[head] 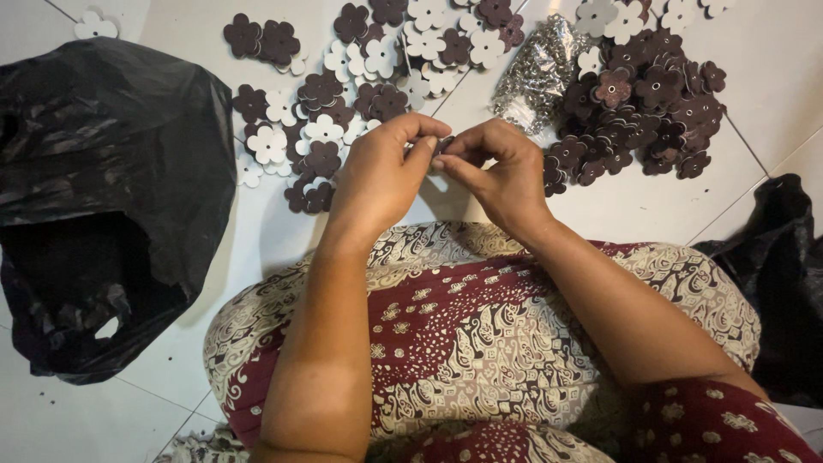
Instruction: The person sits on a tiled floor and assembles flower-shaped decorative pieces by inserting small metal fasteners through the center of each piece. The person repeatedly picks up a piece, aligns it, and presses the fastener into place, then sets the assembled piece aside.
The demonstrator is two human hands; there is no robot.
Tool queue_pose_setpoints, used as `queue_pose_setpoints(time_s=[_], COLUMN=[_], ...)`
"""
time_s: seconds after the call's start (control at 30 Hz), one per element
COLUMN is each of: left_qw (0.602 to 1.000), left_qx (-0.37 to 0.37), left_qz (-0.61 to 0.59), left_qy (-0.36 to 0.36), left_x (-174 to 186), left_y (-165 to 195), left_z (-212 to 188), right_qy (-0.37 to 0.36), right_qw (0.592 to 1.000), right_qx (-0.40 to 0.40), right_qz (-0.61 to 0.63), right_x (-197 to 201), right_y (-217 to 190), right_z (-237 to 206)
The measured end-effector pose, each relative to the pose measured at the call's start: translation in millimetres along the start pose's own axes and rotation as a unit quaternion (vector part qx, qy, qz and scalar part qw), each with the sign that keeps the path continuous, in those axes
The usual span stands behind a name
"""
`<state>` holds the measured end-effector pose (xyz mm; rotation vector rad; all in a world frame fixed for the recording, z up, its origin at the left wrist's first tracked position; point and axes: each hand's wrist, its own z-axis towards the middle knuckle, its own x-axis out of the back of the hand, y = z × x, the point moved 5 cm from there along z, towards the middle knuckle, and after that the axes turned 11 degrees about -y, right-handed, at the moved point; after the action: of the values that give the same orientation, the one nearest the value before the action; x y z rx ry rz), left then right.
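Note:
My left hand [381, 171] and my right hand [501, 171] meet above my lap, fingertips pinched together on a small dark brown flower-shaped piece [442, 144], mostly hidden by the fingers. Just beyond the hands, on the white tiled floor [634, 201], lie several loose flower cut-outs: a mixed white and dark brown scatter [343, 94] on the left and a heap of dark brown ones [643, 111] on the right. A clear bag of small silvery metal parts [540, 73] lies between the two groups.
An open black plastic bag [103, 197] sits on the floor at left. Another black bag [776, 283] lies at the right edge. My lap is covered by patterned maroon and cream cloth [463, 334].

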<state>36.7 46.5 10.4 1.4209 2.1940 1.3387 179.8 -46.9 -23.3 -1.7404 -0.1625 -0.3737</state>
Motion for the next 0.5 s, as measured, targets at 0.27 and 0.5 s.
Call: queue_pose_setpoints(time_s=[0.27,0.5], left_qw=[0.999,1.0], left_qx=[-0.039,0.022], left_qz=[0.034,0.004], left_qy=[-0.014,-0.005], left_x=[-1.9,-1.4], left_y=[5.9,-7.4], left_z=[-0.6,3.7], right_qy=[-0.065,-0.113], right_qw=[0.957,0.907], right_qx=[-0.097,-0.164], right_qz=[0.267,0.371], right_x=[-7.7,-2.1], right_y=[16.9,15.9], right_z=[7.0,11.8])
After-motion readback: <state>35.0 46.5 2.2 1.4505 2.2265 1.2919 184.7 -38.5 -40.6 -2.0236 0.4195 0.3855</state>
